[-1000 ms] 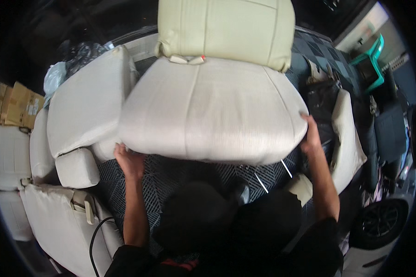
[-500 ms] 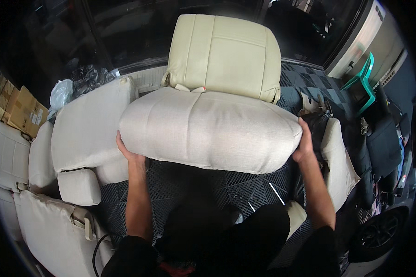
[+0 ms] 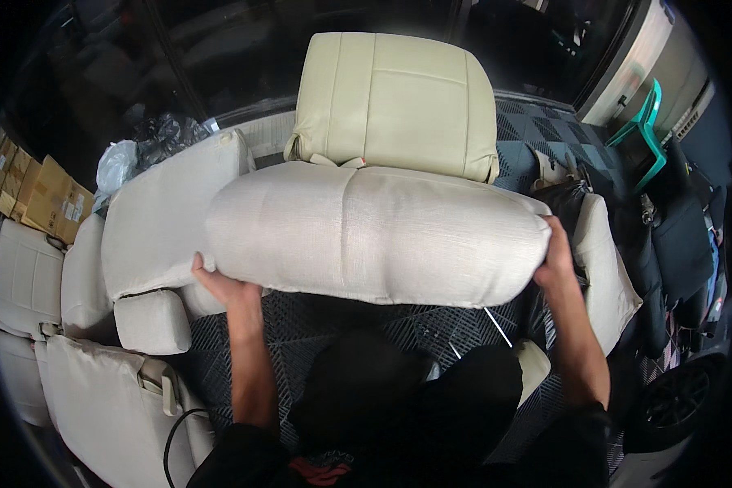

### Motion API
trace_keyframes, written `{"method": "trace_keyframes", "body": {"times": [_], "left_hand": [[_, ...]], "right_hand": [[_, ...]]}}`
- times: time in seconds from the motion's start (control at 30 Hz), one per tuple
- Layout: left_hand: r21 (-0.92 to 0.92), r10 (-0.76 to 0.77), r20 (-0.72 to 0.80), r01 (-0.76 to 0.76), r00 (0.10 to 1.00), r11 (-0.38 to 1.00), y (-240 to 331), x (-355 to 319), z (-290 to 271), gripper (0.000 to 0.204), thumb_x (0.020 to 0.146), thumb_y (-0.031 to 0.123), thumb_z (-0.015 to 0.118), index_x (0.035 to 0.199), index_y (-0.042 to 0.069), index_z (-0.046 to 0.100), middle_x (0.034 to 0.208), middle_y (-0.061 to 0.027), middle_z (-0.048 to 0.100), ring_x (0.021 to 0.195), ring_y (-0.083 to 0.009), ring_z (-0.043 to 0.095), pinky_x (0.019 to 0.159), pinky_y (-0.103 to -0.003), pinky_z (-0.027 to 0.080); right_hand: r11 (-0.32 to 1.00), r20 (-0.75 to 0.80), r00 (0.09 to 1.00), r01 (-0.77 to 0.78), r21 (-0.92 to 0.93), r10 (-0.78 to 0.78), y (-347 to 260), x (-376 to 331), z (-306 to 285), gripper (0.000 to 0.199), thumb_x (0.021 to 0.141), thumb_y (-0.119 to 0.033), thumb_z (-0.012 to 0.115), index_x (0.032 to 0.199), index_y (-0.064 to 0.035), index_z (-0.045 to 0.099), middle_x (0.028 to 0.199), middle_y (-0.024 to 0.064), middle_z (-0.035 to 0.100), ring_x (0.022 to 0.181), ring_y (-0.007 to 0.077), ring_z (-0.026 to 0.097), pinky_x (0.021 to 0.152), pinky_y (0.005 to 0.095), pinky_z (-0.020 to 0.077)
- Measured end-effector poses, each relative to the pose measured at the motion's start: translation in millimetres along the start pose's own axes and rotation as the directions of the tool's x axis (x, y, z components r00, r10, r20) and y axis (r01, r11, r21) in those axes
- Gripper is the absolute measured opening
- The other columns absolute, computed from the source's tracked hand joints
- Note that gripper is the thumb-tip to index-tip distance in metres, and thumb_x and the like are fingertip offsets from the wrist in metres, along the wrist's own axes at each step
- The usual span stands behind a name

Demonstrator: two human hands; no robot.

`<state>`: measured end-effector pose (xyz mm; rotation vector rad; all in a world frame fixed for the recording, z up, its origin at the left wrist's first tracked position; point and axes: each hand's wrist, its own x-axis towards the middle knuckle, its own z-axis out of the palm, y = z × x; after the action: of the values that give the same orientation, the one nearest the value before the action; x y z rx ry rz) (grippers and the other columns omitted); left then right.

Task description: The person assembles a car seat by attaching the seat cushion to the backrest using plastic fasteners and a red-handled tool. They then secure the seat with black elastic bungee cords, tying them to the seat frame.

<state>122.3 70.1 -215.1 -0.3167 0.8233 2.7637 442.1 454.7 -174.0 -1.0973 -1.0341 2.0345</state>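
We grasp the seat cushion at both ends: our left hand cups its lower left corner from beneath, fingers hidden under the fabric, and our right hand clasps its right end, fingers curled over the edge. The cushion is pale woven fabric, held level and crosswise above the dark patterned floor mat, just in front of the cream seat back. To our left lie more cream seat parts, a large seat panel touching the cushion's left end and a small headrest below it. Cardboard boxes sit far left; a green plastic chair stands far right.
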Motion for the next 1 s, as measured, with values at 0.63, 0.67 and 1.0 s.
{"method": "trace_keyframes", "body": {"times": [0.63,0.67,1.0], "left_hand": [[0.544,0.573,0.493,-0.746,0.654,0.383,-14.2,150.8,163.2,0.062,0.09,0.035,0.068,0.132,-0.005,0.046,0.121,-0.0178,0.057,0.109,-0.0239,0.055,0.098,-0.035,0.042],[0.558,0.585,0.495,-0.751,0.643,0.353,-12.8,154.4,159.7,0.064,0.09,0.036,0.068,0.132,-0.006,0.044,0.12,-0.0184,0.056,0.109,-0.0241,0.055,0.098,-0.035,0.043],[0.571,0.556,0.608,-0.799,0.566,0.189,-11.5,140.8,138.5,0.076,0.098,0.047,0.059,0.142,-0.008,0.033,0.134,-0.0245,0.048,0.123,-0.0286,0.049,0.107,-0.039,0.038]], "right_hand": [[0.707,0.015,0.913,0.325,-0.627,-0.407,-103.7,64.9,110.2,0.069,0.093,-0.067,0.043,0.15,-0.0277,0.039,0.133,0.0119,0.049,0.1,0.0228,0.062,0.082,0.0351,0.0516],[0.682,0.036,0.895,0.364,-0.635,-0.445,-96.4,66.2,114.9,0.07,0.093,-0.067,0.043,0.15,-0.0263,0.039,0.133,0.0123,0.049,0.101,0.0235,0.062,0.085,0.0358,0.0511],[0.389,0.167,0.58,0.706,-0.592,-0.797,-14.2,73.9,46.8,0.054,0.099,-0.033,0.057,0.143,-0.0034,0.043,0.13,0.0151,0.056,0.09,0.0166,0.063,0.075,0.0294,0.0508]]}}
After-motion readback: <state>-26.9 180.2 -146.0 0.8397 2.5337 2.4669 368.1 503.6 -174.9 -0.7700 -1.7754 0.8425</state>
